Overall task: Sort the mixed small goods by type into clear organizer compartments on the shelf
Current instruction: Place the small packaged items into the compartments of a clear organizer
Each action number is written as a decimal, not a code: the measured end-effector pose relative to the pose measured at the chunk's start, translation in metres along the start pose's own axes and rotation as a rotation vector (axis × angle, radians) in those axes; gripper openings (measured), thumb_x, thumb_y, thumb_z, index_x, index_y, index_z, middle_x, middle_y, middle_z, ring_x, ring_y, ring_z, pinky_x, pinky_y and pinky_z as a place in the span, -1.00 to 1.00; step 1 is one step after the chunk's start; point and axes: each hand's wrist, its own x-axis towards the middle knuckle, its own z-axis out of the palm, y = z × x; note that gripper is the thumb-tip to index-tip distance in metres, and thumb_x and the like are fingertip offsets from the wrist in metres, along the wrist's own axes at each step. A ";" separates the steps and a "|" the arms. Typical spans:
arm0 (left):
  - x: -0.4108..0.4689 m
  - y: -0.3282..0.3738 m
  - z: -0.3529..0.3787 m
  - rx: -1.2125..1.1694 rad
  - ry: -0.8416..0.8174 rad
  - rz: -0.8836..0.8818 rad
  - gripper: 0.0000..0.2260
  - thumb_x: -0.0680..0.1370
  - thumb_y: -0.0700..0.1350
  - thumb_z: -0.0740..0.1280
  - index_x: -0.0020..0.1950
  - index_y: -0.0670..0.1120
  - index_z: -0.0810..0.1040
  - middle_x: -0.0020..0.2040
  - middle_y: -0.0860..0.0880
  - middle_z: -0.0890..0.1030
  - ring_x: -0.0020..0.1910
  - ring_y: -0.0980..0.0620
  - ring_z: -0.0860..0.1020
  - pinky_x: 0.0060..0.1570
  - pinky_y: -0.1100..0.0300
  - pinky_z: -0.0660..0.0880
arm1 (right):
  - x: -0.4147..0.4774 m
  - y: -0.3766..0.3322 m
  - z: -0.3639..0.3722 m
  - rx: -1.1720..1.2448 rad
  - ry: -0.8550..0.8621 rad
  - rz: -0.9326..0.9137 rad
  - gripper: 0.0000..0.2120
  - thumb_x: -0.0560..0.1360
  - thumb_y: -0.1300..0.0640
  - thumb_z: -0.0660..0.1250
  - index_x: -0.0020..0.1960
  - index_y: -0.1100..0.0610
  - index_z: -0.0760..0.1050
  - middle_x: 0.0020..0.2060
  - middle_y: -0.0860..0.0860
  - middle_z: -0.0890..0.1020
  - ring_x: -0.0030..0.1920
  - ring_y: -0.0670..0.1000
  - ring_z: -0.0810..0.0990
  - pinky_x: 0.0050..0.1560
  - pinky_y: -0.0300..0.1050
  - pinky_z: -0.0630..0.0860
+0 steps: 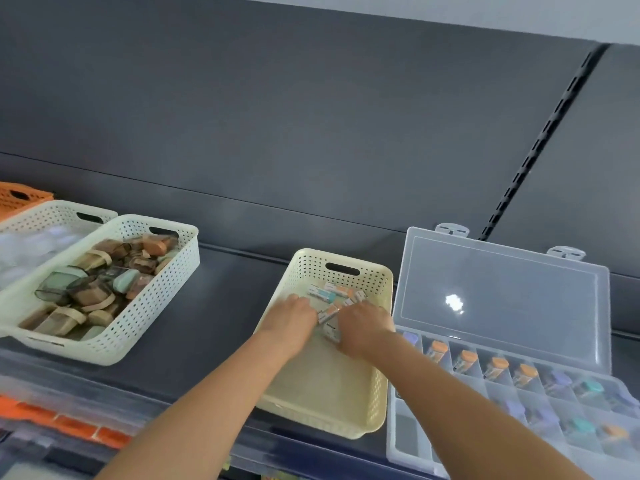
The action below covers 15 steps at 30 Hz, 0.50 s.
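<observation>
A cream perforated basket (332, 382) stands on the dark shelf, with several small boxed goods (327, 294) heaped at its far end. Both my hands reach into it. My left hand (294, 315) lies over the heap's left side, fingers curled down among the boxes. My right hand (363, 323) lies over its right side, and a small box (328, 312) shows between the two hands. Which hand holds a box is hidden. To the right a clear organizer (408, 431) lies open, with orange-, purple- and teal-capped items in several compartments.
At the left stands a white perforated basket (152, 306) full of brown and green small cases. Behind it are another white basket (48, 216) and an orange one (20, 197). The organizer's lid (502, 299) leans back against the dark shelf wall.
</observation>
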 end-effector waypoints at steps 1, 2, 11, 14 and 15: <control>0.000 0.000 -0.001 -0.027 0.008 -0.004 -0.74 0.54 -0.31 0.20 0.18 -0.16 0.54 0.13 -0.13 0.51 0.13 -0.14 0.45 -0.04 0.07 0.37 | -0.001 0.000 -0.001 0.013 0.006 0.004 -0.77 0.50 0.10 0.29 0.14 0.14 0.48 0.07 0.07 0.56 0.14 0.10 0.50 -0.04 -0.09 0.44; 0.000 0.000 -0.002 -0.064 0.023 -0.010 -0.75 0.53 -0.31 0.22 0.16 -0.16 0.54 0.10 -0.12 0.52 0.12 -0.14 0.46 -0.10 0.07 0.36 | -0.002 -0.001 -0.002 0.031 0.022 0.004 -0.77 0.49 0.16 0.29 0.14 0.14 0.48 0.07 0.07 0.56 0.13 0.10 0.50 -0.07 -0.10 0.41; -0.024 0.018 -0.035 -0.711 0.293 -0.090 -0.74 0.46 -0.06 0.42 0.13 0.10 0.55 -0.12 0.08 0.58 -0.21 0.05 0.52 -0.28 0.19 0.39 | -0.061 0.049 -0.027 0.576 0.481 0.004 -0.85 0.46 0.14 0.38 0.03 0.05 0.60 -0.08 0.02 0.57 -0.12 0.07 0.56 -0.09 -0.09 0.50; -0.041 0.047 -0.058 -0.876 0.439 -0.062 -0.86 0.42 -0.01 0.47 -0.07 0.08 0.57 -0.28 0.16 0.56 -0.33 0.17 0.51 -0.35 0.21 0.43 | -0.097 0.074 -0.026 0.699 0.593 0.011 -0.83 0.45 0.27 0.39 0.02 0.12 0.64 -0.14 0.01 0.56 -0.22 0.00 0.53 -0.13 -0.16 0.50; -0.047 0.057 -0.065 -0.922 0.456 -0.025 -0.89 0.43 0.00 0.47 -0.11 0.07 0.58 -0.27 0.16 0.58 -0.30 0.17 0.53 -0.31 0.19 0.47 | -0.110 0.082 -0.023 0.717 0.613 0.013 -0.81 0.45 0.29 0.39 0.03 0.13 0.64 -0.13 0.01 0.57 -0.24 -0.04 0.52 -0.14 -0.21 0.50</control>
